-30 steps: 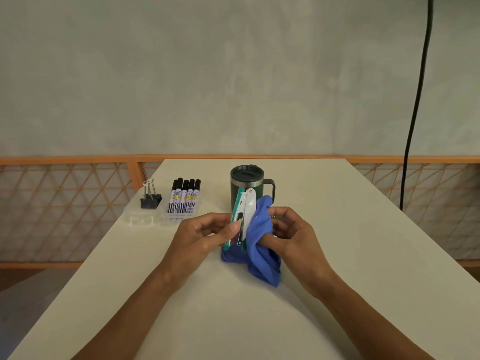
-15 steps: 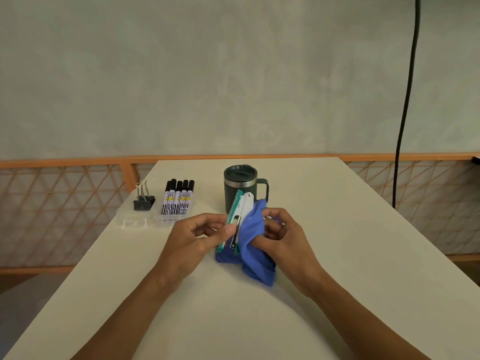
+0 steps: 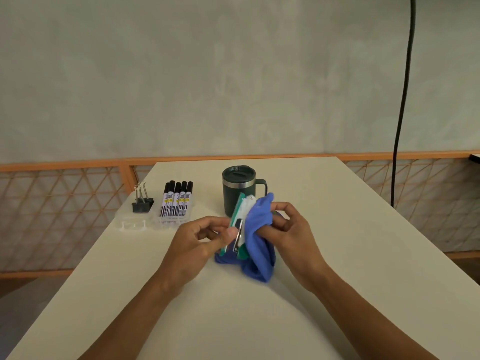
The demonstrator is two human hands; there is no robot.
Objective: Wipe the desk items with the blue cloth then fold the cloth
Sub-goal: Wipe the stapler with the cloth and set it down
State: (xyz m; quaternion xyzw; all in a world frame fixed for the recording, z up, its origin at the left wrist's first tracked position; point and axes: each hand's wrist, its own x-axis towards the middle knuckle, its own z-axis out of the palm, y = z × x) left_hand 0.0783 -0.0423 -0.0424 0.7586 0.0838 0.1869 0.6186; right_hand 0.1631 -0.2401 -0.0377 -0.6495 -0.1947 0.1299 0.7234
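Reaching in from the near edge of the pale cream rectangular table, two bare forearms meet above its middle. The left hand pinches a green and white plastic stapler between thumb and fingertips at the stapler's lower half, holding it upright and slightly tilted, its top leaning to the right and away. The right hand has its fingers curled and closed on a soft blue cloth, pressing a bunched part of it against the stapler's right side; the thumb and forefinger arch above the fabric. The cloth's lower folds hang down and rest on the table just under both hands, and a small part of it shows beneath the stapler's base. Just behind the stapler stands a dark green insulated mug with a steel band, a closed lid and a handle pointing right. Towards the far left corner lies a clear plastic organiser tray at the left edge; five black-capped white markers lie side by side in its right compartment, and black binder clips with silver handles sit in its left one. Beyond the far edge run an orange lattice railing and a grey wall, with a black cable hanging on the right.
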